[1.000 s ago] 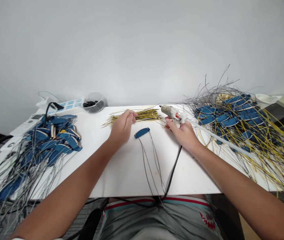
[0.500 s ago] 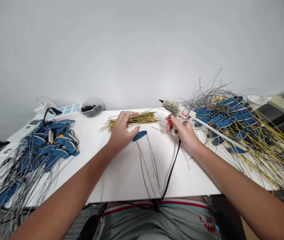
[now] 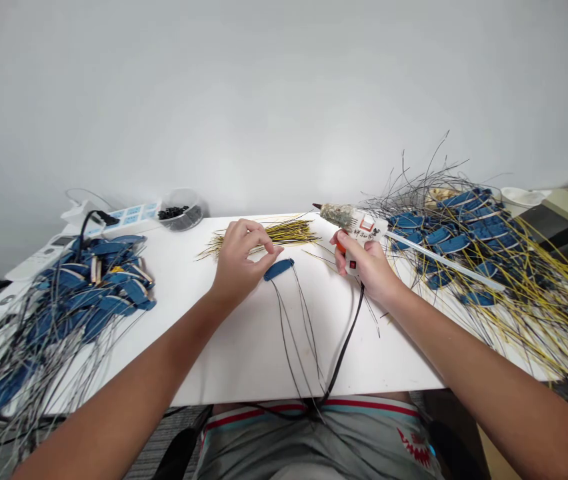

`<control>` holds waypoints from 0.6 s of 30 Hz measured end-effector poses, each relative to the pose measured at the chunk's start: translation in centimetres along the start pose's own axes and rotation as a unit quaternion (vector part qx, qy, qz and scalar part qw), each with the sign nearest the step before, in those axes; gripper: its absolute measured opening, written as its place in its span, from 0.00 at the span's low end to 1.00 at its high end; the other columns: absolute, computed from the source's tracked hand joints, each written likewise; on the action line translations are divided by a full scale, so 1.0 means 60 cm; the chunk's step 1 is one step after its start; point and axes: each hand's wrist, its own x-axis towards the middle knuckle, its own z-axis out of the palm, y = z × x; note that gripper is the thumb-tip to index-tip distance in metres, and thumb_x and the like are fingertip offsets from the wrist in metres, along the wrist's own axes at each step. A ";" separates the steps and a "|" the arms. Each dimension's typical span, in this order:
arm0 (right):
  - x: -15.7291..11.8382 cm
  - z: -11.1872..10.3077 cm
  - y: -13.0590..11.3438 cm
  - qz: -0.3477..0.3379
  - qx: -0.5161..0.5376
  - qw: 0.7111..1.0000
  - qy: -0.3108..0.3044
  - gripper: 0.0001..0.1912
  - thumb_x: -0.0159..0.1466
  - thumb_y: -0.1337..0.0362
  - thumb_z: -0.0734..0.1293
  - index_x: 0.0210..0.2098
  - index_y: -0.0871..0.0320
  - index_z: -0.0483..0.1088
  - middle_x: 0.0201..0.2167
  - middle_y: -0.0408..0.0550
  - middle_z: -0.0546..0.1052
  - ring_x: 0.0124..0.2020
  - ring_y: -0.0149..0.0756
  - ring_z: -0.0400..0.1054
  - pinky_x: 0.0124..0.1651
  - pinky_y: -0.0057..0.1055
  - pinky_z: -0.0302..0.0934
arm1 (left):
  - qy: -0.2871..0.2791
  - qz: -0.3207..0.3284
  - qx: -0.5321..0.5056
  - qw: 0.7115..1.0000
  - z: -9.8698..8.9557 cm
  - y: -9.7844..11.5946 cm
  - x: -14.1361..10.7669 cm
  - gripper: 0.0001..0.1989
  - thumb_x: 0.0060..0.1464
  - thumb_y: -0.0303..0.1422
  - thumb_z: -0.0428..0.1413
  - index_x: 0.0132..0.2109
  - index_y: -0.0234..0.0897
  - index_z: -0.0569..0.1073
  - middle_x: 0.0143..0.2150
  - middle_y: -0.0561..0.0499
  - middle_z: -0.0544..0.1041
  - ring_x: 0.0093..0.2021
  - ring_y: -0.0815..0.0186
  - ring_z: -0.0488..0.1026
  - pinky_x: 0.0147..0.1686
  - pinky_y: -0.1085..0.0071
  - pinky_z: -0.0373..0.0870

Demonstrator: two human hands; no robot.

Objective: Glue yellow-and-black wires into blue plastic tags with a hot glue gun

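A glue gun [image 3: 359, 223] with a dark nozzle pointing left is gripped in my right hand [image 3: 367, 267], with a finger at its orange trigger. A long glue stick sticks out of its back. My left hand [image 3: 244, 260] has thumb and index tips pressed together; whatever is between them, if anything, is too small to make out. Just right of those fingertips a blue piece [image 3: 279, 269] lies on the white table [image 3: 244, 353], with thin dark wires running toward the front edge. Behind my left hand lies a bundle of yellow and black wires [image 3: 291, 232].
Blue pieces with grey wires [image 3: 109, 303] are piled at the left, near white power strips [image 3: 131, 217]. A clear bowl of black bits [image 3: 180, 212] stands behind. More blue pieces with yellow wires [image 3: 494, 233] cover the right side. A black cord [image 3: 347, 343] hangs from the glue gun.
My left thumb and index finger have closed together. The glue gun has tilted slightly, its nozzle a little further left and its glue stick extending further right.
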 end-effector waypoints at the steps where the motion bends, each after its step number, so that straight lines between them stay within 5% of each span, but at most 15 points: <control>1: 0.000 0.000 0.001 -0.001 0.000 1.000 -0.003 0.21 0.70 0.44 0.66 0.37 0.57 0.70 0.18 0.40 0.67 0.23 0.33 0.61 0.31 0.31 0.52 | -0.002 0.004 0.003 1.000 0.000 0.000 0.000 0.10 0.58 0.34 0.64 0.30 0.38 0.75 0.41 0.50 0.74 0.46 0.65 0.70 0.51 0.63 0.67; 18: 0.003 -0.003 0.016 0.006 0.033 0.999 -0.010 0.21 0.70 0.44 0.66 0.38 0.58 0.72 0.19 0.41 0.68 0.22 0.33 0.62 0.32 0.31 0.57 | -0.047 0.002 -0.034 0.998 0.000 -0.003 -0.001 0.09 0.58 0.30 0.63 0.29 0.38 0.74 0.38 0.52 0.78 0.44 0.67 0.72 0.50 0.65 0.69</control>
